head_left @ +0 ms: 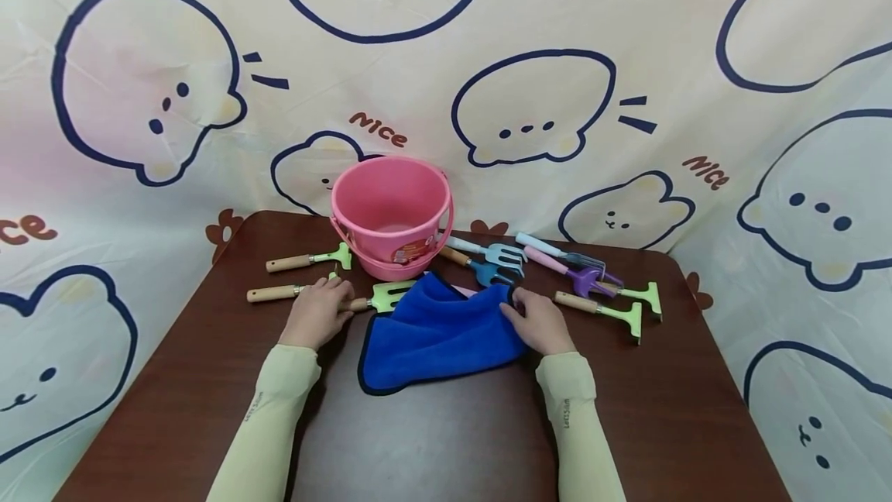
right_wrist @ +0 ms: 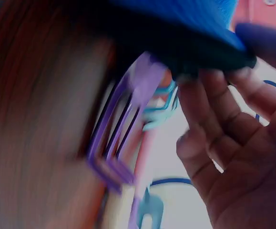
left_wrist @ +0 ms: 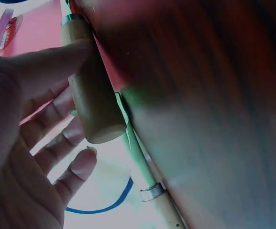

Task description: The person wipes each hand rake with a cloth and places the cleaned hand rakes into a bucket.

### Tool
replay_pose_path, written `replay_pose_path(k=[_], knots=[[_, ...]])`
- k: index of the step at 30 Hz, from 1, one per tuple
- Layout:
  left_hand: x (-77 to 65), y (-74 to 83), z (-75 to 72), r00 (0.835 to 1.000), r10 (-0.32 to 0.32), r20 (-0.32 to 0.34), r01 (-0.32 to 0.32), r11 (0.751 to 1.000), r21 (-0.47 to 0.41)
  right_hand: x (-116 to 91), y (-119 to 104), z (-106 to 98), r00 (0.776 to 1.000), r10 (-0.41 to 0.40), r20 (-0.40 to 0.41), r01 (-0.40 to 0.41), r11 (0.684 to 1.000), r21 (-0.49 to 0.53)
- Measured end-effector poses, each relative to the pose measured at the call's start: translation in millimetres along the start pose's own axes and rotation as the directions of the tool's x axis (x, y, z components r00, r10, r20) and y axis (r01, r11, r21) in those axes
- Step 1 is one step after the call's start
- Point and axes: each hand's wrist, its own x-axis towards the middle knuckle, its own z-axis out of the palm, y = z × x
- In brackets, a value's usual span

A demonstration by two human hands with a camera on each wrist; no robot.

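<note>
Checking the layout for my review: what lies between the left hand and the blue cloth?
A green garden fork: its wooden handle meets the left hand and its prongs point toward the blue cloth. The head view shows it.

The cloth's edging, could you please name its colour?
The edging of the blue cloth is nearly black, clearest in the head view.

The head view is bright and evenly lit, with pale glare on the table (head_left: 432, 440) at lower centre and dark shadows beside the sleeves (head_left: 261, 432). The left wrist view is dim, the left hand (left_wrist: 16, 160) shaded against a washed-out backdrop (left_wrist: 107, 174). In the right wrist view, blur smears the purple fork (right_wrist: 145, 83); the upper left is murky.
</note>
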Motion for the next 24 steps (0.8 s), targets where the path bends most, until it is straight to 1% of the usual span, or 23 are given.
replay_pose_path(k=[2, 4, 6, 7, 9, 11, 13, 15, 16, 17, 18, 19, 20, 21, 22, 23, 24], knots=[[0.6, 1.0, -0.1, 1.0, -0.003, 0.019, 0.002, 1.0, 0.014, 0.1, -0.7, -1.1, 0.999, -0.033, -0.02, 0.035, 0.992, 0.119], [0.9, 1.9, -0.2, 0.999, -0.003, 0.05, 0.001, 1.0, 0.031, -0.9, -2.3, -3.2, 0.997, -0.058, -0.051, 0.068, 0.969, 0.239], [1.4, 2.1, -0.8, 0.997, 0.012, 0.074, -0.016, 0.999, 0.051, -3.9, -5.8, -7.0, 0.993, -0.079, -0.093, 0.107, 0.927, 0.36], [1.5, 1.9, -1.3, 0.996, 0.023, 0.086, -0.028, 0.998, 0.051, -5.5, -8.0, -8.9, 0.989, -0.088, -0.119, 0.13, 0.899, 0.417], [0.0, 1.0, -3.7, 0.994, 0.05, 0.094, -0.051, 0.999, 0.011, -8.9, -13.0, -13.2, 0.982, -0.092, -0.168, 0.167, 0.838, 0.519], [0.5, -0.1, -7.5, 0.993, 0.082, 0.091, -0.077, 0.995, -0.056, -12.2, -18.2, -19.4, 0.97, -0.103, -0.221, 0.218, 0.774, 0.594], [0.0, -1.4, -12.4, 0.991, 0.095, 0.093, -0.08, 0.986, -0.149, -15.2, -22.7, -24.5, 0.955, -0.128, -0.266, 0.274, 0.717, 0.641], [-1.2, -2.4, -18.3, 0.99, 0.098, 0.101, -0.074, 0.973, -0.218, -19.9, -27.4, -29.9, 0.946, -0.152, -0.287, 0.315, 0.651, 0.691], [-1.6, -2.7, -21.3, 0.989, 0.096, 0.109, -0.067, 0.967, -0.246, -22.7, -29.4, -32.8, 0.939, -0.165, -0.301, 0.334, 0.637, 0.695], [-1.8, -2.9, -24.2, 0.989, 0.092, 0.118, -0.057, 0.962, -0.268, -25.8, -30.9, -35.7, 0.932, -0.172, -0.319, 0.352, 0.64, 0.683], [-2.0, -2.5, -28.0, 0.988, 0.087, 0.132, -0.044, 0.954, -0.296, -28.6, -32.5, -38.5, 0.919, -0.182, -0.35, 0.38, 0.641, 0.667], [-2.3, -2.5, -31.3, 0.986, 0.079, 0.147, -0.029, 0.948, -0.316, -31.0, -33.7, -41.2, 0.898, -0.193, -0.394, 0.417, 0.656, 0.629], [-2.5, -2.3, -35.0, 0.984, 0.065, 0.165, -0.006, 0.942, -0.337, -32.7, -34.7, -43.6, 0.862, -0.222, -0.457, 0.468, 0.695, 0.546], [-2.7, -1.9, -38.9, 0.981, 0.052, 0.187, 0.02, 0.931, -0.364, -33.7, -35.5, -45.5, 0.807, -0.259, -0.531, 0.517, 0.745, 0.422], [-2.7, -1.9, -42.5, 0.976, 0.039, 0.213, 0.05, 0.918, -0.393, -34.3, -36.2, -47.2, 0.742, -0.293, -0.603, 0.548, 0.783, 0.294], [-2.7, -1.8, -45.7, 0.971, 0.03, 0.239, 0.076, 0.902, -0.424, -34.2, -37.2, -48.5, 0.667, -0.322, -0.672, 0.56, 0.812, 0.166], [-2.7, -1.6, -48.1, 0.962, 0.023, 0.271, 0.11, 0.879, -0.465, -33.5, -37.7, -48.9, 0.589, -0.348, -0.729, 0.56, 0.826, 0.059]])
